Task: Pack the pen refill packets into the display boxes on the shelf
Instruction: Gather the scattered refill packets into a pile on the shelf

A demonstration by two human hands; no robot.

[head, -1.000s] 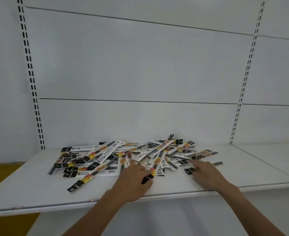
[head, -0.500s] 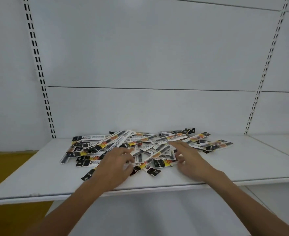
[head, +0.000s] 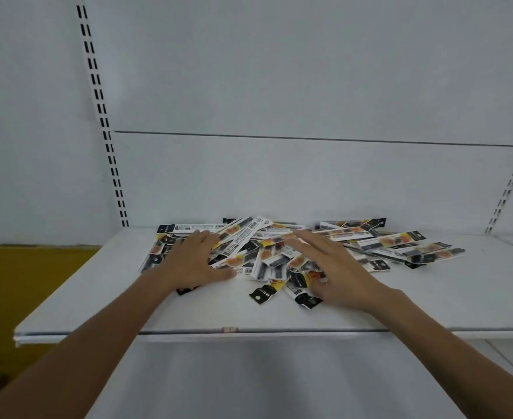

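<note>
The pen refill packets (head: pixel 279 252) lie heaped mid-shelf (head: pixel 98 297) toward its back edge. Left hand (head: pixel 188 261) and right hand (head: pixel 337 273) rest spread flat on them, gripping nothing. Light, slick, flexible sleeves; likely best pinched by their ends.

Place: shop, a retail shelving bay.
Shelf (head: pixel 430 300): white metal board with a thin front lip, another adjoining at right on the same level.
Uprights (head: pixel 110 152): white strips punched with paired slots, one at each side of the bay.
Back panel (head: pixel 279 71): plain white sheets, one horizontal seam.
Packets (head: pixel 385 243): loose heap of matching printed sachets, barcodes and black hang-hole tabs showing.
Floor (head: pixel 22 282): yellow, glimpsed at left.
</note>
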